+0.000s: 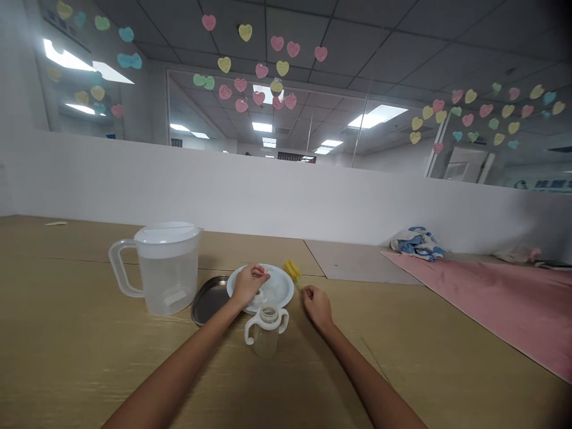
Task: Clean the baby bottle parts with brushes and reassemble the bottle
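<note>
My left hand [251, 285] reaches over a white plate [286, 292], its fingers pinched together. Something pale seems to be at the fingertips, too small to make out. Small whitish or clear pieces lie on the plate, partly hidden by this hand. To the right of the plate, my right hand [318, 305] is closed round the thin handle of a bottle brush with a yellow sponge head [292, 270]. The brush head points away from me, near the plate's edge. Nearer to me, between my forearms, a clear baby bottle [267, 342] stands upright without a lid, with a white two-handled ring round its neck.
A translucent lidded pitcher [167, 280] stands at the left. A dark metal tray [210, 302] lies partly under the plate. Farther right are a pink cloth [482, 292] and a crumpled blue-and-white cloth [417, 243]. A white wall [268, 190] borders the table's back.
</note>
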`<state>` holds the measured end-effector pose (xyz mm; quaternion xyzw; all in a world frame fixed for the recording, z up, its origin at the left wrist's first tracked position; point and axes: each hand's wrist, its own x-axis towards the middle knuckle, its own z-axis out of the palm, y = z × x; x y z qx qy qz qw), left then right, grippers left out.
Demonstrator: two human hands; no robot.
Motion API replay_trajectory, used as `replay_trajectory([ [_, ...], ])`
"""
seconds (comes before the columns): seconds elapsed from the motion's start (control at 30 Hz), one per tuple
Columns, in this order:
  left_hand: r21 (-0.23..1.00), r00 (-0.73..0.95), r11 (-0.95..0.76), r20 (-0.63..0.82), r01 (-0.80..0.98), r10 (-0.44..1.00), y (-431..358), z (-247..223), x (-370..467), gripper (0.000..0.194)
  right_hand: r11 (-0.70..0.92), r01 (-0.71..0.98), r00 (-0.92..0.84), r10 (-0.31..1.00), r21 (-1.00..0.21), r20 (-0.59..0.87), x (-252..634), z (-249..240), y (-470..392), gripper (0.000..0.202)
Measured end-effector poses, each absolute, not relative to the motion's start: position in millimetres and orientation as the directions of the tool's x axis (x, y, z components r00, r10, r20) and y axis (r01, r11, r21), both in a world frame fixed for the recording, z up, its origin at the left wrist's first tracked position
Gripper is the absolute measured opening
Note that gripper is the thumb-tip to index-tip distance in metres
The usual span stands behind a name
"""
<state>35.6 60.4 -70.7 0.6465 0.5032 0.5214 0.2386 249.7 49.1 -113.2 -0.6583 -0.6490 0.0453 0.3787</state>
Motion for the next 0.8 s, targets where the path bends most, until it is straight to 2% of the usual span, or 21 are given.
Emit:
replay_trajectory([
  [0.1, 0.839, -0.099, -0.422, 0.48, 0.344, 0.872, 48, -70, 30, 0.017, 0.226, 0.817, 0.165, 0.79, -0.531, 0.591, 250, -106, 45, 0.033],
  [0.17, 0.823, -0.127, -0.46, 0.523, 0.334, 0.843, 40, -71, 28, 0.018, 0.358, 0.816, 0.116, 0.668, -0.454, 0.735, 248, -102, 40, 0.034],
  [0.27, 0.768, -0.136, -0.514, 0.597, 0.382, 0.791, 30, -74, 25, 0.02, 0.56, 0.806, -0.105, 0.456, -0.193, 0.884, 241, -98, 31, 0.031],
  [0.33, 0.735, -0.141, -0.508, 0.62, 0.45, 0.772, 27, -79, 23, 0.021, 0.631, 0.776, -0.304, 0.333, 0.029, 0.892, 236, -97, 27, 0.027],
  [0.4, 0.711, -0.15, -0.49, 0.631, 0.504, 0.761, 25, -84, 21, 0.022, 0.63, 0.757, -0.418, 0.267, 0.171, 0.868, 233, -98, 25, 0.025],
  [0.47, 0.691, -0.139, -0.507, 0.652, 0.516, 0.746, 24, -89, 19, 0.024, 0.602, 0.778, -0.403, 0.261, 0.178, 0.877, 233, -97, 24, 0.025],
  [0.63, 0.667, -0.122, -0.554, 0.686, 0.498, 0.717, 24, -95, 20, 0.028, 0.563, 0.825, -0.191, 0.368, -0.054, 0.91, 239, -97, 26, 0.029],
  [0.8, 0.645, -0.187, -0.571, 0.73, 0.508, 0.657, 24, -99, 20, 0.03, 0.505, 0.862, -0.274, 0.516, -0.031, 0.812, 240, -101, 26, 0.033],
])
